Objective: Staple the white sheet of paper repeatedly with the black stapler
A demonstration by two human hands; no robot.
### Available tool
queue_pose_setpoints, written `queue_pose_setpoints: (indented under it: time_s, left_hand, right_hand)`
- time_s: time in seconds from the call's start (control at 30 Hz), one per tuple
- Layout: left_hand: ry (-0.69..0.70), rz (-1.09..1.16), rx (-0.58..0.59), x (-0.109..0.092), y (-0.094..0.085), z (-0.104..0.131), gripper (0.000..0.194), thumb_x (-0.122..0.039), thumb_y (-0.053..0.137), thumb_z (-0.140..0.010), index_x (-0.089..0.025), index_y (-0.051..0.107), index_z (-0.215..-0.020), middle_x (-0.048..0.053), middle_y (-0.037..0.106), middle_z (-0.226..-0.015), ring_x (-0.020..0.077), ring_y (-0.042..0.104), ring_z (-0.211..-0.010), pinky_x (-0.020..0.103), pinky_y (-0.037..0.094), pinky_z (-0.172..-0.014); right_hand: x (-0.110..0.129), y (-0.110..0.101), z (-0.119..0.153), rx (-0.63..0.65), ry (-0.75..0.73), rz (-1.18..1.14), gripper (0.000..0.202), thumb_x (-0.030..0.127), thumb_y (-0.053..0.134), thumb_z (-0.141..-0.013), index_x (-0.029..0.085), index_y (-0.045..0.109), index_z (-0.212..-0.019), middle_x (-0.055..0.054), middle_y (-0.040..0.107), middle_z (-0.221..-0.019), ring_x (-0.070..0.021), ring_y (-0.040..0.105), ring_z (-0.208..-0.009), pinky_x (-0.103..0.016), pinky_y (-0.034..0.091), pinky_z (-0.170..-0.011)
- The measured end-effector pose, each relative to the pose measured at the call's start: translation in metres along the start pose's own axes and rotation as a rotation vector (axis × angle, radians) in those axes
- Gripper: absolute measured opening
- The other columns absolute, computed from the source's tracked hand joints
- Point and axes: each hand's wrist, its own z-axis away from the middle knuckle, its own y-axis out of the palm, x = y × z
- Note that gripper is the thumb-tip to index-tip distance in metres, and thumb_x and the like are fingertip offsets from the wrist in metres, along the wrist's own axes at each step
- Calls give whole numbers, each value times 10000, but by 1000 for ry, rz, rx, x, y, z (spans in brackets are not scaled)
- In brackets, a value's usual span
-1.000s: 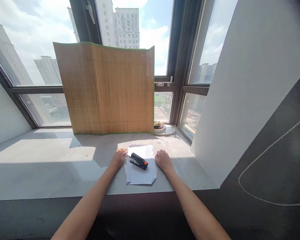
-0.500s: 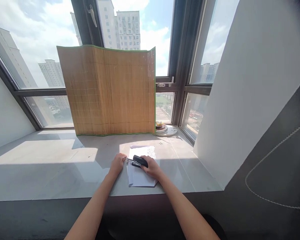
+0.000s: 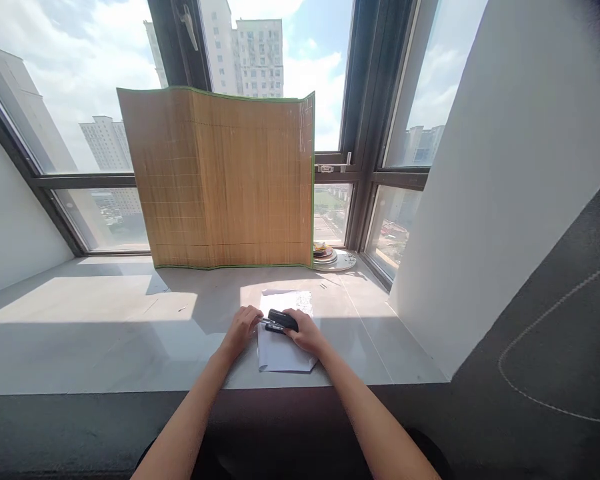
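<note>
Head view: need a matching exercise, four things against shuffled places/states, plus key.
1. stapler
2. bamboo mat
3. paper
4. stacked plates

A. white, lying beneath the stapler
B. on the sill, at the mat's right edge
C. black, gripped by the right hand
D. standing upright in front of the window

Pairs: 1-C, 2-D, 3-A, 4-B

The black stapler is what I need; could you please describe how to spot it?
Start at the bamboo mat against the window and drop to the white paper on the sill below. Over that paper, between the left hand and the right hand, is the black stapler. Its dark, two-armed body sets it apart from the flat, pale paper.
</note>
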Motion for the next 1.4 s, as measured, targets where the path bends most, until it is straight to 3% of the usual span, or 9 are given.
queue_pose_setpoints:
  time_s: [0.3, 0.63, 0.87, 1.03, 1.2, 1.3, 1.4]
  left_hand:
    - [37, -199, 40, 1, 5, -3, 215, -113, 557, -1022, -238, 728, -1055, 98, 744, -1090, 288, 645, -1029, 416, 445, -851]
    - [0, -174, 72, -3, 1, -4, 225, -147, 604, -1010, -241, 800, -1069, 103, 793, -1111, 307, 670, -1071, 427, 456, -882]
    - [-113, 52, 23, 7, -4, 0, 223, -217, 672, -961, -262, 880, -1029, 94, 837, -1072, 279, 739, -1010, 444, 563, -960]
    - [63, 246, -76, -2, -11, 3, 166, -282, 708, -956, -271, 873, -970, 92, 848, -1060, 270, 785, -1003, 444, 623, -925]
    - [42, 371, -166, -14, -19, 6, 171, -417, 790, -952, -256, 830, -911, 68, 848, -983, 260, 794, -949, 451, 632, -936]
    - [11, 455, -168, -18, -19, 5, 323, -514, 872, -883, -250, 817, -1062, 66, 845, -999, 263, 790, -956, 464, 624, -955]
    - [78, 499, -73, -19, -15, 1, 518, -570, 947, -776, -232, 779, -1130, 85, 828, -1079, 279, 773, -1046, 450, 606, -956]
  right_hand:
    - [0, 2, -1, -6, 6, 11, 450, 110, 745, -864, 258, 686, -1285, -53, 752, -1203, -247, 669, -1106, -369, 500, -1005]
    - [-4, 2, 1, -13, -5, -10, 453, 118, 744, -861, 257, 695, -1290, -49, 758, -1201, -247, 676, -1104, -369, 505, -1003]
    - [-9, -1, -1, -53, 31, -107, 460, 155, 741, -817, 229, 753, -1270, -69, 793, -1216, -266, 703, -1130, -419, 523, -1051]
    - [-9, -11, 0, -141, 81, -389, 411, 312, 805, -758, 209, 818, -1156, -74, 827, -1154, -307, 740, -1098, -473, 550, -1048]
    - [-4, -20, 5, -192, 83, -571, 407, 449, 893, -740, 208, 864, -1067, -95, 834, -1102, -328, 746, -1066, -465, 574, -962]
    - [1, -22, 7, -133, 25, -650, 466, 525, 933, -730, 216, 869, -1072, -87, 826, -1067, -308, 744, -1019, -438, 574, -921]
    - [4, -19, 6, 26, -98, -598, 488, 575, 929, -758, 215, 868, -1081, -69, 802, -995, -262, 717, -937, -387, 552, -859]
